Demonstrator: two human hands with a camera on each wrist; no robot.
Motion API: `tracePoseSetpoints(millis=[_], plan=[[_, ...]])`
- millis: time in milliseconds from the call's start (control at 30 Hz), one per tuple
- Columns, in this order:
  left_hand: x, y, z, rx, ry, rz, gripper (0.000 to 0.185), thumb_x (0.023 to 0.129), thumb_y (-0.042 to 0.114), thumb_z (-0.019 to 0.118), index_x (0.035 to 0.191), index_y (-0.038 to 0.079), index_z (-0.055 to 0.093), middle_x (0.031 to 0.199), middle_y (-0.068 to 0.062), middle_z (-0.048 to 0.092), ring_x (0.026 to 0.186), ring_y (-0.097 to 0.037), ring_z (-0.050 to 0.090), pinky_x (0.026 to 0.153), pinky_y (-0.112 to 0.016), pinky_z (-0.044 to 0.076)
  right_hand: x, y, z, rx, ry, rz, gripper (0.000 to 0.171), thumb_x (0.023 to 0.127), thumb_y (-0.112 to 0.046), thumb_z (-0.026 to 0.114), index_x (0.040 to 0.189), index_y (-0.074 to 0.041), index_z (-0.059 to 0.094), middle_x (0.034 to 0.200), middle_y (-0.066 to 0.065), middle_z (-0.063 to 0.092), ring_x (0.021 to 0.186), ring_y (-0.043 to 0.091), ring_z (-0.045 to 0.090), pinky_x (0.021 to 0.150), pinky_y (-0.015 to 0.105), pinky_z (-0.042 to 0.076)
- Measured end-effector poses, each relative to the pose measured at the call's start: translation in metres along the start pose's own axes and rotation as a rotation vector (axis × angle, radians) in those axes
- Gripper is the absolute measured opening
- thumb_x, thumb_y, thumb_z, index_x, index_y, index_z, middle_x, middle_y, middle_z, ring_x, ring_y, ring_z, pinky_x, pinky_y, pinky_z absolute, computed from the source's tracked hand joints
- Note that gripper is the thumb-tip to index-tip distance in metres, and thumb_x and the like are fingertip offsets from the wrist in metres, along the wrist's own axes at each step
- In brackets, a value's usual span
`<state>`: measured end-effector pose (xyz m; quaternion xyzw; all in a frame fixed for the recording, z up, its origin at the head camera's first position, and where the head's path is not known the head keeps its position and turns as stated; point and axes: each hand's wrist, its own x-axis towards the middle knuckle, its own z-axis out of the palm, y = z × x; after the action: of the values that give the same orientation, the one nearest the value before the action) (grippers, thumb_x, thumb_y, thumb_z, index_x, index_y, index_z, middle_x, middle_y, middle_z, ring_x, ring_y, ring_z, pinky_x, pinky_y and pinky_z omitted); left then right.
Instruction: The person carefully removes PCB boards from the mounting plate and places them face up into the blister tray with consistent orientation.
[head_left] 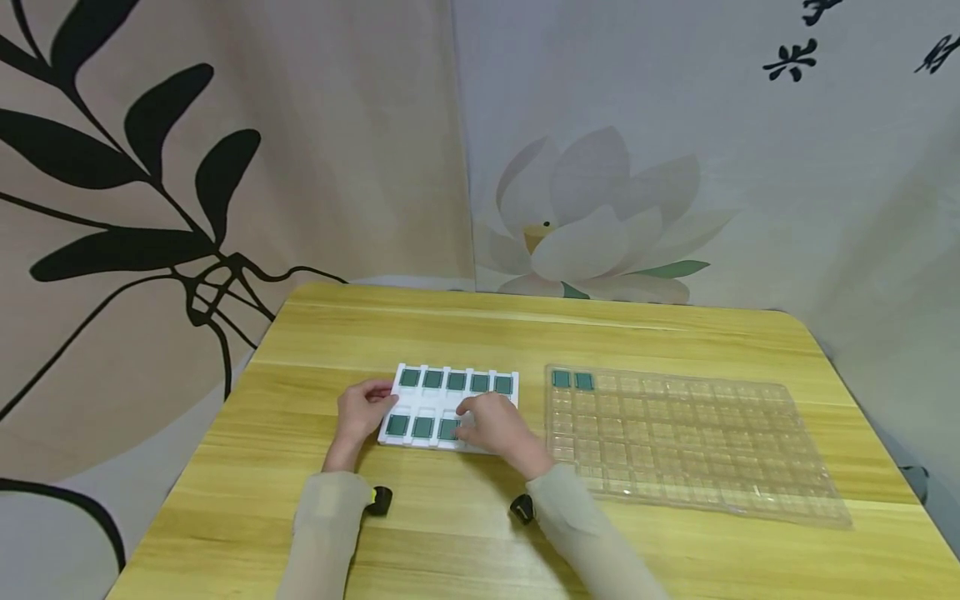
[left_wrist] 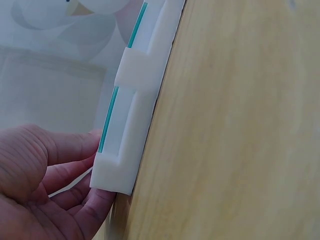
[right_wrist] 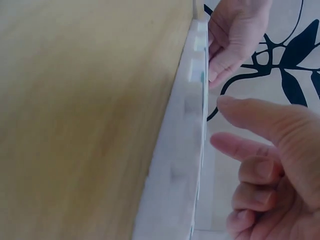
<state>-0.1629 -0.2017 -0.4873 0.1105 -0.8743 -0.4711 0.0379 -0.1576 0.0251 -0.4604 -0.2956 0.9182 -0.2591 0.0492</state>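
Note:
A white foam tray (head_left: 450, 398) lies on the wooden table (head_left: 480, 325) with green square tiles (head_left: 433, 379) in two rows of slots. My left hand (head_left: 381, 405) rests against the tray's left edge. In the left wrist view its fingers (left_wrist: 75, 148) lie fairly straight against the tray's corner (left_wrist: 116, 175). My right hand (head_left: 471, 417) hovers over the near row at the tray's right. Seen from the right wrist, its index finger (right_wrist: 250, 114) and thumb are spread beside the tray (right_wrist: 187, 150), the other fingers loosely curled, with nothing visible between them.
A clear plastic grid tray (head_left: 690, 442) lies to the right of the foam tray, with two green tiles (head_left: 572, 381) in its far left corner. Patterned curtains hang behind the table. Bare wood lies in front of and behind both trays.

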Motion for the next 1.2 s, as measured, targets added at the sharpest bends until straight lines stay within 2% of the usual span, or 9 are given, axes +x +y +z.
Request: tracePoseSetpoints(millis=[133,367,600,733,900,1200], plan=[[-0.001,0.002,-0.001,-0.002,0.0,0.009,0.025,0.083,0.001,0.066,0.106,-0.009,0.065,0.097,-0.023,0.065,0.087,-0.029,0.06,0.076,-0.034,0.05,0.002,-0.002,0.004,-0.03,0.007,-0.01,0.025,0.078,-0.024,0.075,0.094,-0.005,0.072,0.087,0.006,0.071,0.07,0.013,0.059,0.066,0.027,0.048],[-0.001,0.001,-0.001,-0.01,0.001,0.008,0.024,0.084,0.0,0.065,0.106,-0.008,0.065,0.097,-0.023,0.064,0.087,-0.03,0.06,0.077,-0.035,0.05,0.004,-0.004,0.009,-0.034,0.007,-0.005,0.025,0.077,-0.024,0.076,0.094,-0.006,0.072,0.088,0.006,0.071,0.058,0.009,0.052,0.065,0.026,0.049],[-0.004,0.0,-0.002,-0.042,0.04,0.084,0.02,0.081,-0.002,0.067,0.099,-0.009,0.066,0.087,-0.02,0.065,0.077,-0.028,0.06,0.069,-0.032,0.05,0.004,-0.006,0.012,-0.08,0.013,-0.002,0.026,0.075,-0.026,0.077,0.093,-0.007,0.072,0.087,0.003,0.071,0.053,0.005,0.044,0.064,0.025,0.049],[-0.002,0.0,-0.001,-0.032,0.026,0.044,0.022,0.082,-0.001,0.066,0.102,-0.009,0.066,0.092,-0.022,0.065,0.083,-0.03,0.06,0.074,-0.034,0.05,0.003,-0.007,0.012,-0.072,0.013,0.006,0.025,0.076,-0.025,0.076,0.093,-0.007,0.072,0.087,0.003,0.071,0.052,0.004,0.043,0.063,0.024,0.048],[0.001,-0.001,0.0,-0.02,0.006,0.011,0.024,0.083,-0.001,0.066,0.105,-0.01,0.065,0.097,-0.025,0.065,0.087,-0.031,0.061,0.074,-0.03,0.049,0.004,-0.009,0.011,-0.084,0.011,-0.004,0.025,0.076,-0.025,0.076,0.092,-0.006,0.073,0.089,0.004,0.071,0.055,0.004,0.045,0.065,0.023,0.048],[0.0,-0.001,-0.001,-0.028,0.009,0.013,0.025,0.082,-0.001,0.066,0.105,-0.011,0.064,0.096,-0.026,0.064,0.086,-0.032,0.061,0.074,-0.033,0.05,0.005,-0.009,0.011,-0.12,-0.007,-0.032,0.026,0.076,-0.026,0.077,0.092,-0.006,0.072,0.088,0.004,0.071,0.065,0.008,0.056,0.069,0.025,0.05]])
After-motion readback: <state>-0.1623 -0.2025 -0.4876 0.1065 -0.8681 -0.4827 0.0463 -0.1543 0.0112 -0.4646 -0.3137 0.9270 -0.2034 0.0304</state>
